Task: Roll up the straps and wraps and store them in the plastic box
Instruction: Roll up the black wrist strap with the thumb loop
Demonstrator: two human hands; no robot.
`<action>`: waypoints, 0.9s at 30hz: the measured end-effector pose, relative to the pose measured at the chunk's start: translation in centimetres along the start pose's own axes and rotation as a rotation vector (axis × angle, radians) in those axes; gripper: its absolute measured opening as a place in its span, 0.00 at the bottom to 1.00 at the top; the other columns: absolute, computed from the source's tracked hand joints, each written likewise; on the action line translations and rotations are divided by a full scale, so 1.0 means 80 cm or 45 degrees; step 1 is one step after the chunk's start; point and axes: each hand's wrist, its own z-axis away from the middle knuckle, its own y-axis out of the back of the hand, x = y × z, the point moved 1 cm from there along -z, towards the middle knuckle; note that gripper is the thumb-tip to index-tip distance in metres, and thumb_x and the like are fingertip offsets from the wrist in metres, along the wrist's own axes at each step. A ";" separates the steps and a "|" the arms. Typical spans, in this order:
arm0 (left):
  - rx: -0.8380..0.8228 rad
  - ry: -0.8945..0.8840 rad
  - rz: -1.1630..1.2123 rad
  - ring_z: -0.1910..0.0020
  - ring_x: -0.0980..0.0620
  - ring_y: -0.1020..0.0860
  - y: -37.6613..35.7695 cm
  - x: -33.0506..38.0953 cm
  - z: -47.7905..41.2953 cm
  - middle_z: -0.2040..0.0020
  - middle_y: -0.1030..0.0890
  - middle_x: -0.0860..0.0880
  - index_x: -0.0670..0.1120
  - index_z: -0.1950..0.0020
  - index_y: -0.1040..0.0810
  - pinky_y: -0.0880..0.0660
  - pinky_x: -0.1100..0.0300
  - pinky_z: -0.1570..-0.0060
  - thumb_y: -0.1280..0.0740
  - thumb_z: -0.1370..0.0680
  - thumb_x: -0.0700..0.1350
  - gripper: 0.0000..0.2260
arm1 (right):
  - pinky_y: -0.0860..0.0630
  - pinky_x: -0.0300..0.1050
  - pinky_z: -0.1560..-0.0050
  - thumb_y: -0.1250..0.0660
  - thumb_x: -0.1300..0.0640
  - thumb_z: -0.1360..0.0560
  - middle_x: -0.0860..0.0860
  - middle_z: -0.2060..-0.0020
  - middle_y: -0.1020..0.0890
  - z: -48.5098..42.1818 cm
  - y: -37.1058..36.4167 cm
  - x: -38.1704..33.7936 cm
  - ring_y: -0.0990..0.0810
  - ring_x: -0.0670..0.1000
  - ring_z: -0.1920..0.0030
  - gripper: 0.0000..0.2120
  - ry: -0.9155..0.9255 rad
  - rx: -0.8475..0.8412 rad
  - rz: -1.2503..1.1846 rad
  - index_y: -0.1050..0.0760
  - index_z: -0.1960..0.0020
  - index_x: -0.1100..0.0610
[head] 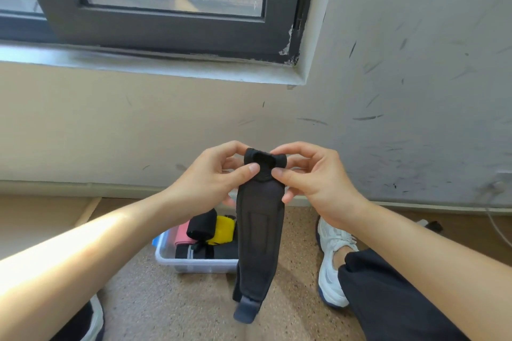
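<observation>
Both hands hold a black wrap (260, 232) up in front of a window wall, the left hand (213, 174) and right hand (313, 177) each pinching its rolled top edge, above a plastic box (166, 257) on the floor (144, 302) holding pink, black and yellow rolls.

Daylight, bright overall. A hard sun patch burns out the left forearm (55, 263) — skin detail lost. The right-hand wall (415, 63) reads cooler, shaded. Wide-angle distortion bows the window sill (138, 62). Focus soft; the black strap (260, 230) blurs at its lower tip.
</observation>
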 end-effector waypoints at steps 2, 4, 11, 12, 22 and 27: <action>-0.089 0.053 0.058 0.51 0.47 0.13 0.001 -0.003 0.002 0.50 0.12 0.44 0.48 0.39 0.22 0.18 0.55 0.61 0.34 0.16 0.46 0.07 | 0.19 0.42 0.69 0.29 0.72 0.26 0.58 0.61 0.14 -0.001 -0.001 0.001 0.19 0.49 0.72 0.10 0.034 0.057 0.019 0.17 0.48 0.61; -0.124 0.084 0.128 0.51 0.41 0.15 0.001 -0.005 0.002 0.48 0.13 0.42 0.49 0.40 0.20 0.17 0.50 0.55 0.32 0.17 0.48 0.08 | 0.21 0.42 0.69 0.28 0.73 0.26 0.56 0.63 0.14 -0.003 0.000 0.003 0.23 0.49 0.76 0.10 0.094 0.114 0.094 0.16 0.51 0.61; -0.108 0.229 0.380 0.52 0.42 0.19 0.001 -0.002 0.000 0.45 0.14 0.42 0.48 0.39 0.16 0.19 0.60 0.60 0.26 0.25 0.59 0.19 | 0.21 0.44 0.66 0.30 0.75 0.26 0.64 0.62 0.15 -0.009 0.006 0.010 0.18 0.58 0.71 0.16 0.220 0.067 0.259 0.13 0.57 0.56; -0.090 0.234 0.383 0.52 0.42 0.20 0.001 -0.003 0.000 0.46 0.14 0.41 0.48 0.40 0.16 0.19 0.60 0.60 0.26 0.27 0.57 0.20 | 0.21 0.45 0.67 0.31 0.76 0.26 0.61 0.60 0.14 -0.009 0.006 0.012 0.17 0.61 0.68 0.17 0.224 0.043 0.267 0.13 0.57 0.57; 0.089 0.087 0.191 0.56 0.45 0.17 0.002 -0.012 0.003 0.52 0.13 0.38 0.49 0.44 0.16 0.25 0.49 0.56 0.26 0.23 0.37 0.10 | 0.16 0.49 0.52 0.34 0.76 0.25 0.61 0.54 0.15 -0.001 0.007 0.000 0.14 0.57 0.54 0.18 -0.111 -0.201 0.074 0.17 0.41 0.59; 0.181 -0.143 0.020 0.65 0.48 0.20 0.002 -0.010 0.002 0.59 0.14 0.47 0.52 0.49 0.17 0.22 0.56 0.65 0.26 0.23 0.36 0.11 | 0.15 0.49 0.58 0.30 0.53 0.26 0.61 0.47 0.15 0.001 0.002 -0.004 0.13 0.59 0.51 0.23 -0.277 -0.218 -0.130 0.23 0.31 0.54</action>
